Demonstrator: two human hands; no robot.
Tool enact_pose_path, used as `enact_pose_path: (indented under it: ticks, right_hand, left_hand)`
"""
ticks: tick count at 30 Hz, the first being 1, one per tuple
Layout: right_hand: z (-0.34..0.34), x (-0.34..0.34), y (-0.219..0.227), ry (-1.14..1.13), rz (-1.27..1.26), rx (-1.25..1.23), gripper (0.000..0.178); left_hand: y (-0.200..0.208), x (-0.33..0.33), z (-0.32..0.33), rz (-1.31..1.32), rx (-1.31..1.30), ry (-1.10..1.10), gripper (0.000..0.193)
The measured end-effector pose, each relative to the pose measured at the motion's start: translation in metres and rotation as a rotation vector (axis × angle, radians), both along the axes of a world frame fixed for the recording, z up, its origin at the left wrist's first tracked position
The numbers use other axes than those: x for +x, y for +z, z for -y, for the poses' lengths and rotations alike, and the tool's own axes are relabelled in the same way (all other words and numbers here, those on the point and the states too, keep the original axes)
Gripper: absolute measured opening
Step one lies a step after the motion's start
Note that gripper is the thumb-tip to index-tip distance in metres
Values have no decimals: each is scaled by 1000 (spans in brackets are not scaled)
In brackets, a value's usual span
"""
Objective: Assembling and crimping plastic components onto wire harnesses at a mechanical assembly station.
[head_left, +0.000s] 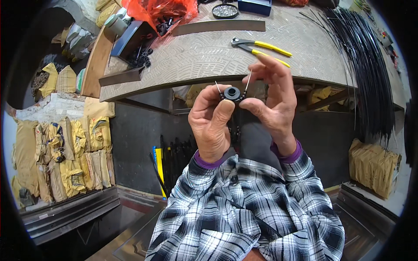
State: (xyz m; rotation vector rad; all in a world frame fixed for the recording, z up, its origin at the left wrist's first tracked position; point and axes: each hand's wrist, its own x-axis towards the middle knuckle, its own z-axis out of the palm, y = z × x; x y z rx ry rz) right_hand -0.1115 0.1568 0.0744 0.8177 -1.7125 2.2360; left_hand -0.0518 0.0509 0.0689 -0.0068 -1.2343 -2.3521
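Between thumb and fingers my left hand [211, 119] pinches a small black round part [231, 93] with a raised hub, just in front of the table edge. Two thin pale wires stick up from its sides, with small dark pieces at their lower ends. My right hand [276, 93] is at the part's right side, thumb at the base of the right wire [249, 78], fingers apart and curled near the wire's tip. More dark bits hang below the part. Yellow-handled end-cutting pliers [263, 46] lie on the table beyond my right hand.
The worktable [187, 56] carries metal strips [217, 27], a red plastic bag [161, 11] with black parts, and a round dish [225, 11] of small shiny pieces. Long black strands [365, 65] hang over its right end. Paper sacks [69, 152] are stacked at the left.
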Motion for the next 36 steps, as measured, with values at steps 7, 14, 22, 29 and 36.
enact_pose_path:
  ticks: [7, 14, 22, 29, 36]
  right_hand:
    - [12, 19, -10, 530, 451, -238, 52]
    - [17, 35, -10, 573, 361, 33, 14]
    - [26, 48, -19, 430, 60, 137, 19]
    - [30, 44, -16, 664, 213, 160, 26]
    - [24, 39, -20, 807, 88, 157, 18]
  left_hand:
    - [-9, 25, 20, 16, -42, 34, 27]
    - [-5, 46, 24, 10, -40, 63, 26]
    - [-10, 56, 35, 10, 6, -70, 29]
    - [-23, 69, 43, -41, -8, -55, 33]
    - [-27, 71, 62, -102, -126, -334, 38]
